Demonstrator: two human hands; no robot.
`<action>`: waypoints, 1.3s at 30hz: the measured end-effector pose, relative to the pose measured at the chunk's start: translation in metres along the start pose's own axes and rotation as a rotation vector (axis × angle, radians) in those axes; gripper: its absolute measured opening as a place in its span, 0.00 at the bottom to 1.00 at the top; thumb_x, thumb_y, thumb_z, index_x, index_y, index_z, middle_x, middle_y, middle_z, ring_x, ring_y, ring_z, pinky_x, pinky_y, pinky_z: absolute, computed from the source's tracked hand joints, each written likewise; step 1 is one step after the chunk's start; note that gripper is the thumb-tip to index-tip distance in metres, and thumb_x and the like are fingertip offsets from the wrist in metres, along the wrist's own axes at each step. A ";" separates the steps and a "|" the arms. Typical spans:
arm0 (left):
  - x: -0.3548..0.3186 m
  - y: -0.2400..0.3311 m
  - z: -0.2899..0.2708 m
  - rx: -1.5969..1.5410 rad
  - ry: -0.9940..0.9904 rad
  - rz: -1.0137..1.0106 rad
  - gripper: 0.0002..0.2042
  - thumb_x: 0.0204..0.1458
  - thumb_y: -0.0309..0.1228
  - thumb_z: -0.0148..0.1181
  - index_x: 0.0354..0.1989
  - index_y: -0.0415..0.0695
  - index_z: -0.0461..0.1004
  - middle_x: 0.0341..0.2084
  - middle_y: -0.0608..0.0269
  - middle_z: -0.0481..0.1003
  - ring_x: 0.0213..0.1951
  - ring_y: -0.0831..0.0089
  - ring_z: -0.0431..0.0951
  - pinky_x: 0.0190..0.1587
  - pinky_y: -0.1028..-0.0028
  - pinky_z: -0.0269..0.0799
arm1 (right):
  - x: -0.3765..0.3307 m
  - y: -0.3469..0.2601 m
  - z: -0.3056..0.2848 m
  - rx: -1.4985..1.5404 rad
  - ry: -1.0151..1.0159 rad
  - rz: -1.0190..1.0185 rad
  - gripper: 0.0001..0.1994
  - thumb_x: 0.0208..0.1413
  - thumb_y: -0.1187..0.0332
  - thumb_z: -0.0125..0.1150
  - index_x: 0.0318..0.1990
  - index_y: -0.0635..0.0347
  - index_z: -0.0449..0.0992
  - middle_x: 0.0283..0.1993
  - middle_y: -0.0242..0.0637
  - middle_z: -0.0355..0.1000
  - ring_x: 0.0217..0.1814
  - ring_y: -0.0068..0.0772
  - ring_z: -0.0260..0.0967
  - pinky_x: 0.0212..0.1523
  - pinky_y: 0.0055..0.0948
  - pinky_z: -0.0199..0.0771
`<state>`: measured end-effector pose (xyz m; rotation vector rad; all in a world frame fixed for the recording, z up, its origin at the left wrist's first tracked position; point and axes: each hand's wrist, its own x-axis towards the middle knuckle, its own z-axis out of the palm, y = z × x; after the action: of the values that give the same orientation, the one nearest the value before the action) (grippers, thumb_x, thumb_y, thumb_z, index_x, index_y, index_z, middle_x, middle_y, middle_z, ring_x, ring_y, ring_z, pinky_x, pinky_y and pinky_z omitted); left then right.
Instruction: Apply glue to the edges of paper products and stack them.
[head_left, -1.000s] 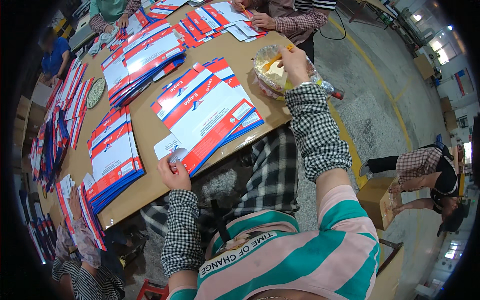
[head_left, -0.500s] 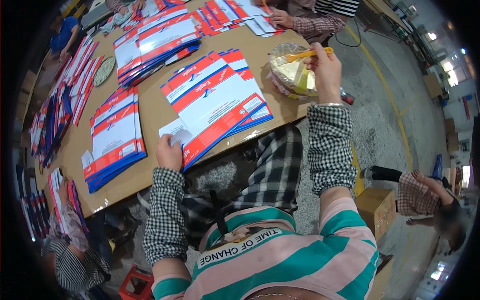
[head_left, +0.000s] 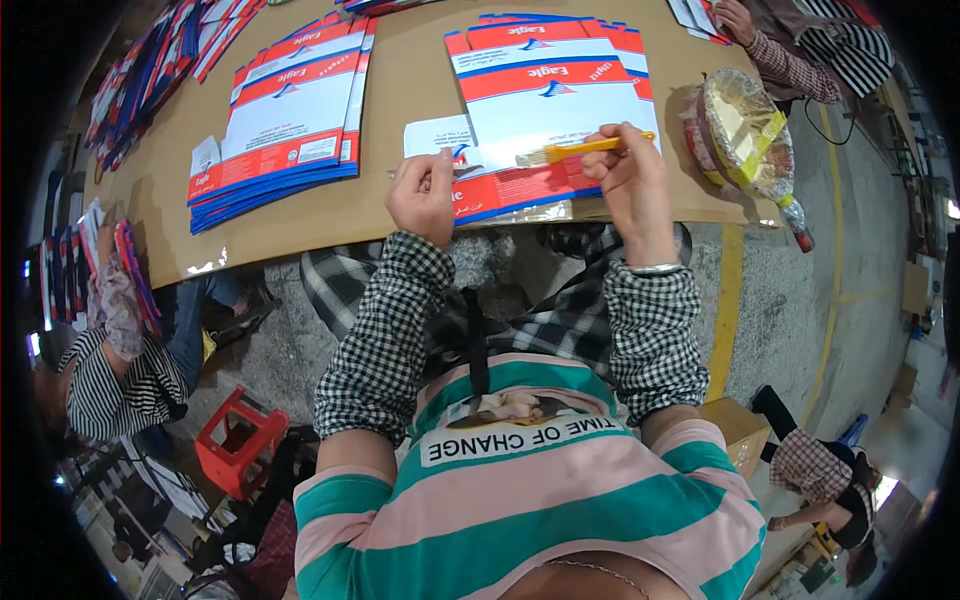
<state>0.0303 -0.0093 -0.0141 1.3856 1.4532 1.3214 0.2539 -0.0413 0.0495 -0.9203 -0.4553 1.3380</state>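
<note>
Yellow-handled glue brush (head_left: pixel 585 149), bristles at nine o'clock, over red-white-blue flattened carton stack (head_left: pixel 545 95) at table's (head_left: pixel 400 90) near edge; pinched in right hand (head_left: pixel 630 185). Left hand (head_left: pixel 422 192) pressing carton's white flap (head_left: pixel 437 137). Glue tub (head_left: pixel 745 135) at three o'clock.

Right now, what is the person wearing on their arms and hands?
Both arms wear black-and-white checked sleeve covers with gathered cuffs, over a pink, green and white striped top. The left hand is bare. The right hand is bare too, with a thin silvery bangle at its wrist.
</note>
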 end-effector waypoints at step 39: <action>-0.019 -0.005 -0.001 -0.005 0.016 0.209 0.05 0.45 0.19 0.56 0.32 0.35 0.72 0.34 0.54 0.72 0.32 0.68 0.75 0.33 0.76 0.72 | 0.027 0.024 0.032 -0.418 -0.135 0.017 0.08 0.57 0.70 0.44 0.34 0.65 0.68 0.30 0.42 0.71 0.27 0.25 0.69 0.29 0.22 0.71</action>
<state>0.0310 -0.0273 -0.0216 1.5601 1.3430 1.4674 0.2211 -0.0071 0.0437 -1.1802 -0.8553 1.3499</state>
